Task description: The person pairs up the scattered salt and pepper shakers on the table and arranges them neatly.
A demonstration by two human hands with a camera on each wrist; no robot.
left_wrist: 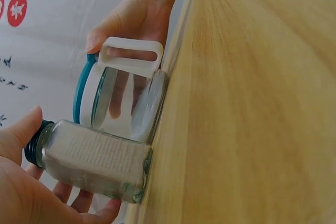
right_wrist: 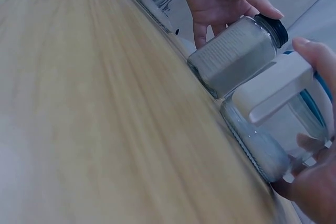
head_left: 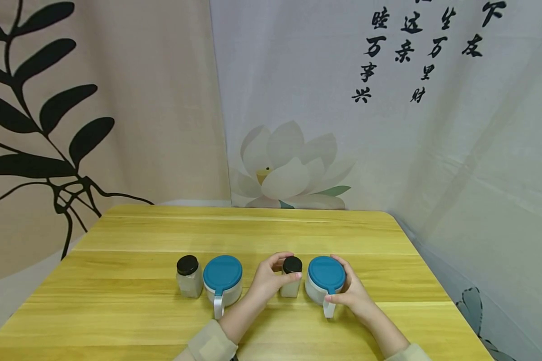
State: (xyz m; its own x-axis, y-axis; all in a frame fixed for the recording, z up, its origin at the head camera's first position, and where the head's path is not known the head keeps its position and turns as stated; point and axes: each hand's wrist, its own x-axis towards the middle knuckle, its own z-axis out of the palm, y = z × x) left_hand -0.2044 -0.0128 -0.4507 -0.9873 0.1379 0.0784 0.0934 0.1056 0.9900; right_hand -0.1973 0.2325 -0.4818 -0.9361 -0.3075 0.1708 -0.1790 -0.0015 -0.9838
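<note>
My left hand [head_left: 268, 281] holds a small square glass jar [head_left: 290, 289] with a black screw lid and pale contents, thumb by the lid and fingers behind the glass. Close to its right stands a clear glass canister [left_wrist: 115, 103] with a blue lid [head_left: 326, 273] and a white handle [left_wrist: 131, 53]. My right hand [head_left: 354, 291] grips this canister, thumb near the handle's top and fingers round the far side. Both containers stand upright at the table surface. In the left wrist view, the canister's lower part shows pale contents.
Left of my hands, a matching black-lidded jar [head_left: 189, 283] stands beside another blue-lidded canister [head_left: 223, 275], whose handle points toward me. My left forearm passes close to that handle. Under everything is a wooden table [head_left: 162, 326], with printed cloth [head_left: 162, 100] hanging behind it.
</note>
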